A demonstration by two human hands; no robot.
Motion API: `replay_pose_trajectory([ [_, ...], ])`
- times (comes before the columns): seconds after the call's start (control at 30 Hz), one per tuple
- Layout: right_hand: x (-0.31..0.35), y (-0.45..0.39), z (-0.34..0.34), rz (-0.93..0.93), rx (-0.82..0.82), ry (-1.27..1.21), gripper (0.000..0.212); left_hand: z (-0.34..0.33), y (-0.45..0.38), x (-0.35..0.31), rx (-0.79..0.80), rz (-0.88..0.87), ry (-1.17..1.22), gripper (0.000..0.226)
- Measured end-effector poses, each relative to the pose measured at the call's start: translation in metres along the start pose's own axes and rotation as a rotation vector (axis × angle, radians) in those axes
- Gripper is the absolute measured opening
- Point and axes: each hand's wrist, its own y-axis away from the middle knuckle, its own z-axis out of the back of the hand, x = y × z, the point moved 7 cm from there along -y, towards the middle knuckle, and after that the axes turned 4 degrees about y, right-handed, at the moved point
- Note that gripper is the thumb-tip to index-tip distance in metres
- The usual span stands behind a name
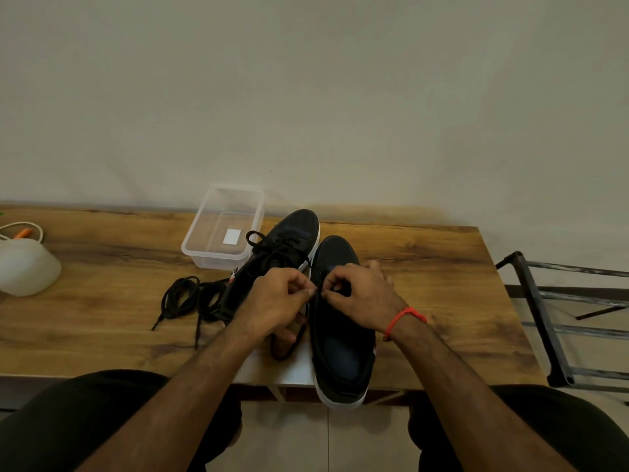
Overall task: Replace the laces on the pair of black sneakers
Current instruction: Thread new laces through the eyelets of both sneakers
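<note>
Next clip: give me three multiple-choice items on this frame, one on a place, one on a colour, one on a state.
1. Where does the clear plastic container stand?
A. beyond the left sneaker
B. on the floor
C. beside the heel of the right sneaker

2. What colour is the wrist thread?
A. blue
B. red
C. white

3. What are both hands doing?
A. resting flat
B. lifting the container
C. pinching at the right sneaker's lacing

Key: 1 A, it sits at the table's far edge; 2 B, red on the right wrist; 3 C, left hand and right hand meet fingers there.
</note>
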Motion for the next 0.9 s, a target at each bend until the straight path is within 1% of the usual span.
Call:
replay_pose_trajectory([
  [0.07, -0.001, 0.0, 0.001, -0.003, -0.004, -0.02, 0.005, 0.01, 0.0, -0.008, -0.111, -0.089, -0.098, 0.006],
  [0.1, -0.001, -0.001, 0.002, -0.003, -0.016, -0.037, 0.005, 0.019, 0.001, -0.015, -0.198, -0.168, -0.14, 0.006],
  [0.13, -0.001, -0.001, 0.004, 0.003, -0.036, -0.055, 0.005, 0.028, 0.004, -0.025, -0.288, -0.268, -0.134, 0.007],
  [0.17, 0.001, -0.001, 0.006, 0.019, -0.061, -0.069, 0.007, 0.036, 0.008, -0.034, -0.358, -0.364, -0.041, 0.009],
  [0.2, 0.003, -0.001, 0.008, 0.049, -0.079, -0.078, 0.011, 0.044, 0.012, -0.041, -0.396, -0.432, 0.146, 0.011],
  [0.23, 0.006, 0.0, 0.008, 0.087, -0.077, -0.087, 0.016, 0.05, 0.014, -0.046, -0.394, -0.467, 0.406, 0.013],
  [0.3, 0.015, 0.002, 0.004, 0.156, -0.009, -0.093, 0.025, 0.063, 0.017, -0.053, -0.324, -0.478, 0.913, 0.014],
  [0.33, 0.018, 0.003, 0.0, 0.175, 0.029, -0.077, 0.027, 0.069, 0.018, -0.054, -0.298, -0.477, 1.07, 0.014],
  [0.37, 0.019, 0.003, -0.004, 0.184, 0.061, -0.045, 0.027, 0.075, 0.018, -0.053, -0.287, -0.469, 1.138, 0.015],
  [0.4, 0.02, 0.003, -0.007, 0.191, 0.079, -0.001, 0.026, 0.079, 0.016, -0.05, -0.285, -0.446, 1.132, 0.016],
  [0.43, 0.019, 0.002, -0.009, 0.196, 0.079, 0.031, 0.025, 0.08, 0.013, -0.046, -0.288, -0.409, 1.053, 0.015],
  [0.47, 0.019, 0.0, -0.01, 0.203, 0.058, 0.043, 0.023, 0.078, 0.011, -0.042, -0.303, -0.362, 0.895, 0.014],
  [0.53, 0.024, -0.001, -0.001, 0.245, -0.064, -0.044, 0.022, 0.07, 0.008, -0.038, -0.324, -0.279, 0.407, 0.02],
  [0.57, 0.026, -0.001, 0.007, 0.278, -0.156, -0.145, 0.023, 0.06, 0.007, -0.039, -0.264, -0.256, 0.185, 0.024],
  [0.6, 0.029, 0.001, 0.016, 0.31, -0.241, -0.263, 0.022, 0.047, 0.006, -0.038, -0.149, -0.234, 0.05, 0.027],
  [0.67, 0.031, 0.002, 0.028, 0.343, -0.338, -0.458, 0.023, 0.017, 0.01, -0.034, 0.129, -0.192, -0.023, 0.031],
  [0.7, 0.03, 0.002, 0.03, 0.336, -0.359, -0.5, 0.025, 0.005, 0.013, -0.033, 0.217, -0.194, -0.025, 0.029],
  [0.73, 0.029, 0.002, 0.031, 0.326, -0.363, -0.517, 0.025, -0.001, 0.014, -0.033, 0.247, -0.211, -0.019, 0.022],
  [0.77, 0.027, 0.001, 0.03, 0.318, -0.348, -0.539, 0.022, -0.003, 0.014, -0.035, 0.224, -0.23, 0.024, 0.014],
  [0.8, 0.024, 0.0, 0.028, 0.3, -0.321, -0.583, 0.02, 0.0, 0.013, -0.036, 0.173, -0.253, 0.082, 0.012],
  [0.83, 0.022, -0.001, 0.026, 0.276, -0.29, -0.635, 0.021, 0.007, 0.012, -0.038, 0.093, -0.285, 0.11, 0.015],
  [0.9, 0.017, -0.002, 0.027, 0.254, -0.302, -0.626, 0.025, 0.019, 0.01, -0.044, -0.032, -0.367, 0.093, 0.018],
])
